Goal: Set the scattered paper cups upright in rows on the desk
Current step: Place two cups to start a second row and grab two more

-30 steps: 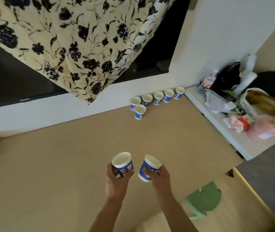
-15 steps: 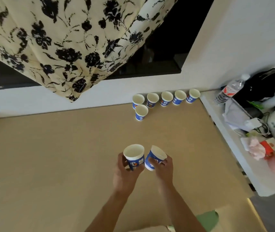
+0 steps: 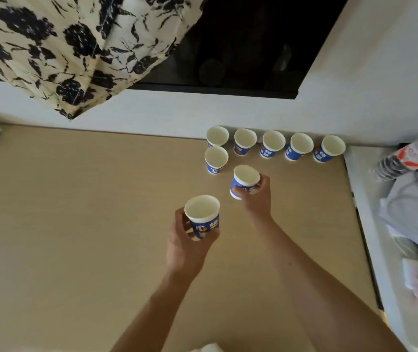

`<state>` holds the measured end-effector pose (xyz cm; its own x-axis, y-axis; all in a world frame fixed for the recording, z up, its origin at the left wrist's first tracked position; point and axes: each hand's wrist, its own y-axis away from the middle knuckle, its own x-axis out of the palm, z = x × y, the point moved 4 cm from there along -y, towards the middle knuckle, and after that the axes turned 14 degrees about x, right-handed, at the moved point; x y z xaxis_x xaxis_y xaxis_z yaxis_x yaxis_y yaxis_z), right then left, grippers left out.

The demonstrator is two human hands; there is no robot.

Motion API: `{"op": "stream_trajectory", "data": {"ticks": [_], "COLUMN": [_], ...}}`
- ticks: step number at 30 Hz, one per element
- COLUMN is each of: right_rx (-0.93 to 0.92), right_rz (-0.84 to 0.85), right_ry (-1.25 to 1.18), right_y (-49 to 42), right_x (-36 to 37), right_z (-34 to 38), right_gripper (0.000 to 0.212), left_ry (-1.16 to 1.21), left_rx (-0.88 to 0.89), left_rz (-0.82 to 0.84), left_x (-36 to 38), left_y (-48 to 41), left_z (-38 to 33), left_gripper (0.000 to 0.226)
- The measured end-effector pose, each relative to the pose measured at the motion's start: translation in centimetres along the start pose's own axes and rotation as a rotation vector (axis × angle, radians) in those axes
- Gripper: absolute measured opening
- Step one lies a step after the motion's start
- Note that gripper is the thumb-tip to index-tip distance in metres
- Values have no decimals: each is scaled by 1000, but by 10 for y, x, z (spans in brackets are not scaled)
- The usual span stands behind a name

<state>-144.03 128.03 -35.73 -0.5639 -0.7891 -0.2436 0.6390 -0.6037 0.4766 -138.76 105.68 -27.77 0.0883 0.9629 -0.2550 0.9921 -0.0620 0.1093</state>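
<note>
Head view: the right hand (image 3: 255,199), fingers wrapped round a cup (image 3: 244,181), has reached out toward 1 o'clock since a moment ago and now sits just beside the second row's lone cup (image 3: 216,160), under the back row (image 3: 274,146) of five. That slot is likely next. The left hand (image 3: 187,240) grips another cup (image 3: 203,214), trailing at 6 o'clock above the desk (image 3: 75,224).

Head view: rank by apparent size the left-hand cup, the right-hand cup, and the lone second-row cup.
1. Cup in left hand, largest, though it is nearest the camera.
2. Cup in right hand.
3. Second-row cup, slightly smaller; farthest.
All three look like the same cup type, so the differences probably come from distance.
</note>
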Motion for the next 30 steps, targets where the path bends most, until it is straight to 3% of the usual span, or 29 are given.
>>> {"op": "stream_trajectory", "data": {"ticks": [7, 16, 24, 28, 30], "right_rx": [-86, -131, -71, -10, 83], "right_rz": [54, 9, 40, -100, -1], "right_ry": [141, 78, 23, -6, -154], "right_y": [-67, -89, -87, -44, -17], "right_x": [12, 26, 25, 7, -4], "right_z": [14, 13, 10, -6, -14], "right_gripper": [60, 61, 68, 69, 64], "left_ry": [-34, -93, -116, -142, -163], "left_rx": [7, 34, 37, 30, 39], "left_rz": [-31, 38, 43, 45, 45], "left_x": [1, -1, 3, 11, 17], "left_y": [10, 0, -7, -8, -10], "left_z": [0, 6, 5, 1, -2], "left_gripper": [59, 59, 60, 62, 64]}}
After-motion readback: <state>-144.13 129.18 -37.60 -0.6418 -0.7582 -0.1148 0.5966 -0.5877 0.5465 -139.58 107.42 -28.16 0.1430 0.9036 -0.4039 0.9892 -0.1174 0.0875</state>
